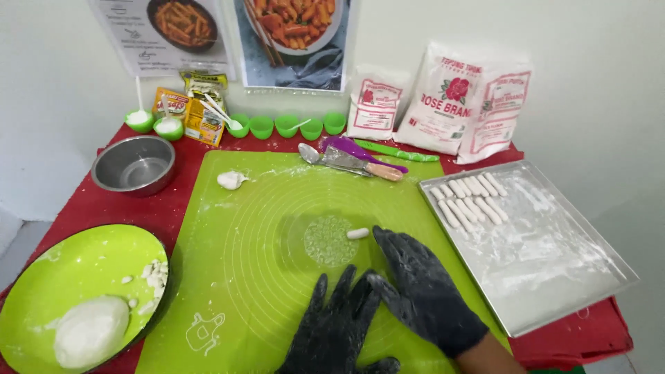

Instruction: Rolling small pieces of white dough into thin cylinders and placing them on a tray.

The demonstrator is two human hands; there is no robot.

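Both my hands wear black gloves dusted with flour and lie flat on the green silicone mat [256, 277]. My left hand [339, 325] rests palm down near the mat's front edge, fingers spread. My right hand [419, 287] partly overlaps it, fingers pointing toward a small white dough stick [358, 233] just beyond the fingertips. Whether any dough lies under the hands is hidden. A small dough lump [231, 180] sits at the mat's far left.
A metal tray [554, 277] on the right holds several dough sticks [467, 197]. A green bowl [41, 277] with a dough ball [90, 331] sits front left, a steel bowl [133, 165] behind it. Small green cups, flour bags, a scraper and spoon line the back.
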